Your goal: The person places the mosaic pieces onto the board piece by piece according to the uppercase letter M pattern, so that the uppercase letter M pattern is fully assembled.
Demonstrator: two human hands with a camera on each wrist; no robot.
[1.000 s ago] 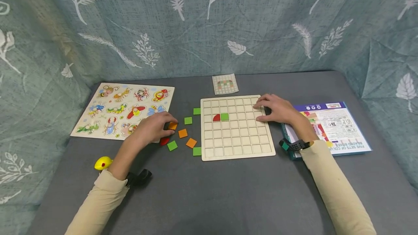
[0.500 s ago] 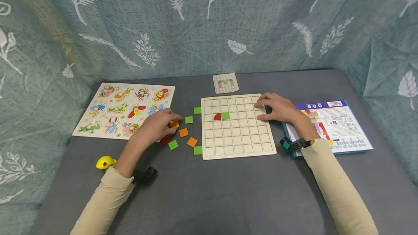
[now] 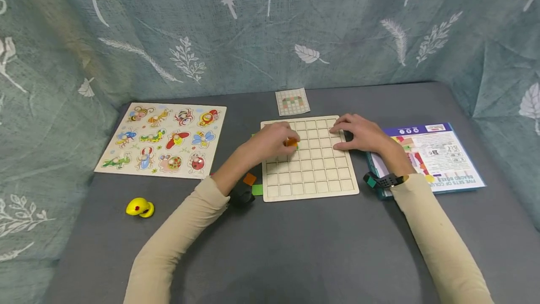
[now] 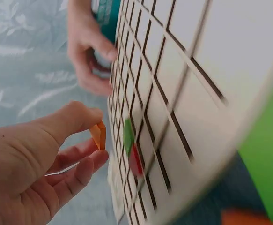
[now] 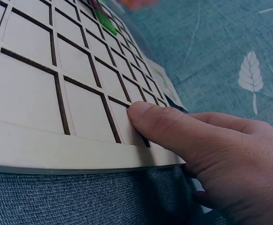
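Observation:
My left hand [image 3: 272, 142] is above the left half of a pale wooden grid board [image 3: 312, 186]. Between thumb and fingertips it pinches an orange square tile [image 4: 99, 136], held just off the board in the left wrist view. Beneath that tile, a green square tile [image 4: 128, 136] and a red quarter-round tile [image 4: 135, 161] sit side by side in the grid; the hand mostly covers them in the head view. My right hand [image 3: 363, 135] rests on the board's right edge. Its thumb [image 5: 157, 123] lies across the edge cells in the right wrist view, with the other fingers partly hidden.
Left of the board lie an orange tile [image 3: 249, 179] and a green tile [image 3: 257, 190]; my left arm hides others. An insect puzzle [image 3: 164, 140] and a yellow toy [image 3: 139, 207] are farther left. A pattern card [image 3: 292, 102] lies behind, a printed booklet [image 3: 438, 161] to the right.
My left hand has picked up an orange tile from the loose ones and carried it right, over the board. The right hand has stayed at the board's edge.

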